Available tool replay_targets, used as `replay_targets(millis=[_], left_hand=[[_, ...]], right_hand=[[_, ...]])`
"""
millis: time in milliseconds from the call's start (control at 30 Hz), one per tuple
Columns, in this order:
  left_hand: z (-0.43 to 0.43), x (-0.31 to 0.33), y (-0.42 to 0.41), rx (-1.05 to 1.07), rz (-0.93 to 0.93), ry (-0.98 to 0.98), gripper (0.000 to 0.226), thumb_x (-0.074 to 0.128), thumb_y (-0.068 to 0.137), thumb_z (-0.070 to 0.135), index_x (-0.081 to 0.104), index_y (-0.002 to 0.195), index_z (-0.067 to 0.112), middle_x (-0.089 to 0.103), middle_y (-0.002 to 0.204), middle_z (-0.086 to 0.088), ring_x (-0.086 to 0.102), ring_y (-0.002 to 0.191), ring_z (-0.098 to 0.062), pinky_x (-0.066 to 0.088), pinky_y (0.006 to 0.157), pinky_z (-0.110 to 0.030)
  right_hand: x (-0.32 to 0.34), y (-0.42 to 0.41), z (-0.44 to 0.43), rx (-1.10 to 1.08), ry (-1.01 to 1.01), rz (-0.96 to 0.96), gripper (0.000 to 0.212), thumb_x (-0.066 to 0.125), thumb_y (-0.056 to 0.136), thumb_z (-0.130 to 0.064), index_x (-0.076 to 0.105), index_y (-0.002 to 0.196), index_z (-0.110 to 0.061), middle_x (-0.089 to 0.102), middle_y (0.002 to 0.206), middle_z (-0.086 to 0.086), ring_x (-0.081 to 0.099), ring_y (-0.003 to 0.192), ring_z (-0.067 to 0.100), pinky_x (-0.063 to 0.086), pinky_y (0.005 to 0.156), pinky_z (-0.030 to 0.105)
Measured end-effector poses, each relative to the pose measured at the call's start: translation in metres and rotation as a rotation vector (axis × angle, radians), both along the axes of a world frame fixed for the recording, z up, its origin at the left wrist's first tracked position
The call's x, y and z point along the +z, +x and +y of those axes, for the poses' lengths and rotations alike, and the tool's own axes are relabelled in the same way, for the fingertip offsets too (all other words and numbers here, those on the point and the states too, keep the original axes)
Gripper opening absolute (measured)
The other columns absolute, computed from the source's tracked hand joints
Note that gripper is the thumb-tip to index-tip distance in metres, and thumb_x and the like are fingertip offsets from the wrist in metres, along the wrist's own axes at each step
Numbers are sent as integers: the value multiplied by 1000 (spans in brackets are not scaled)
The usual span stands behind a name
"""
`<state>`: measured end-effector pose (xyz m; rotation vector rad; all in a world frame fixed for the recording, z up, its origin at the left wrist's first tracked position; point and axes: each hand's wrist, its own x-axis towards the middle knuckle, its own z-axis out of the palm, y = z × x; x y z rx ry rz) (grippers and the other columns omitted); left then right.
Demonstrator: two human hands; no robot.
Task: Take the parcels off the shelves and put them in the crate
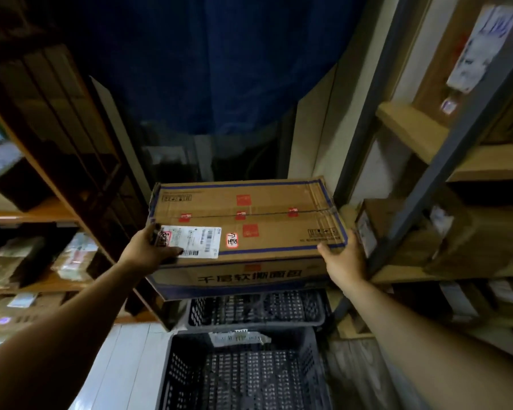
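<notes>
Wooden shelving (42, 216) on the left and a rack with a grey metal upright (427, 184) on the right flank a narrow aisle, which a dark blue curtain (219, 69) hanging in folds closes off at the far end. Between them a long, flat corrugated cardboard carton (249, 220) is held level in the air above the farther of two dark plastic crates (317, 318). Its edges are printed with blue bands and its taped centre seam is dotted with small red squares. The nearer crate (172, 365), with perforated lattice walls and floor, sits on pale floor tiles (122, 365) directly below the arms. Brown boxes with paper labels, such as a small parcel (391, 229), fill the shelves. The left hand (148, 250) grips the carton's near left corner, thumb lying flat across the white barcode label (196, 241) and fingers wrapped up the side. The right hand (344, 258) clasps the near right corner, thumb on the top edge and fingers together against the end face.
</notes>
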<state>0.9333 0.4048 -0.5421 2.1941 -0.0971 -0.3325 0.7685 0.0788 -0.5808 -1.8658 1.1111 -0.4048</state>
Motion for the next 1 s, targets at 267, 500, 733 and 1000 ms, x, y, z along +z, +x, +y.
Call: replay_targets(millis=[267, 500, 733, 1000], left_hand=[[-15, -147, 22, -32, -63, 157, 71, 82, 67, 35, 53, 129, 15, 61, 117, -7, 61, 102, -27, 52, 91, -45], [-16, -248, 33, -17, -60, 191, 84, 82, 65, 42, 46, 137, 18, 52, 130, -12, 57, 111, -30, 48, 96, -48], [-30, -293, 31, -45, -98, 234, 80, 78, 74, 33, 42, 141, 10, 41, 141, -16, 47, 123, -32, 40, 105, -43], [-35, -358, 32, -94, -53, 275, 71, 76, 78, 26, 45, 139, 7, 39, 140, -19, 47, 123, -33, 39, 104, -41]], right_hand=[[-146, 12, -20, -32, -21, 32, 82, 67, 86, -33, 19, 151, -21, 34, 149, 9, 39, 134, 31, 38, 104, 44], [-232, 14, -27, 1, 10, 20, 81, 70, 82, -36, 25, 148, -26, 44, 142, 7, 48, 126, 30, 44, 101, 49], [-289, 25, -34, -2, -54, 73, 77, 71, 75, -43, 34, 141, -28, 53, 135, 4, 53, 121, 30, 47, 96, 50], [-342, 26, -34, 81, -114, 241, 67, 74, 78, -35, 39, 133, -17, 52, 130, 9, 54, 114, 32, 49, 92, 44]])
